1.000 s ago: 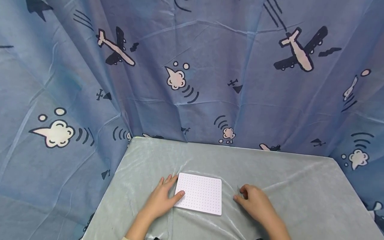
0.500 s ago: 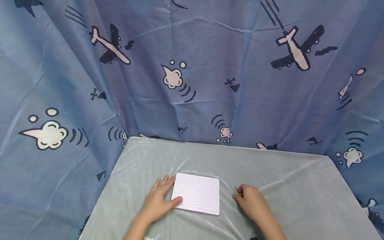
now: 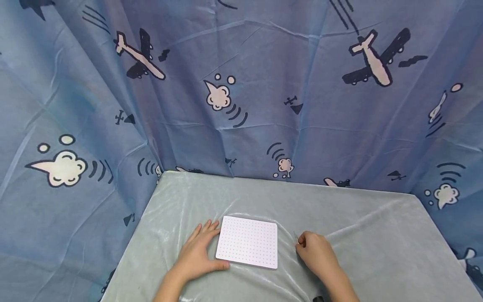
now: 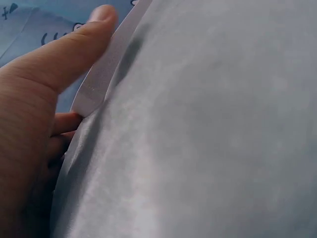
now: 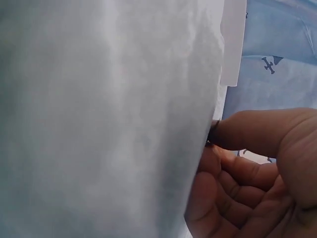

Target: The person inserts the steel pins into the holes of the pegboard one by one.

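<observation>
The white dotted board lies flat on the gray cloth, between the two hands. The left hand has its fingers out straight by the board's left side, its thumb at the near edge, and it grips nothing. The right hand pinches a thin thing (too small to tell what) apart from the board. This looks like getting ready; next seems to need a tight pinch and careful aim. No brand, label or words can be read, only airplanes drawn on the blue curtain.
</observation>
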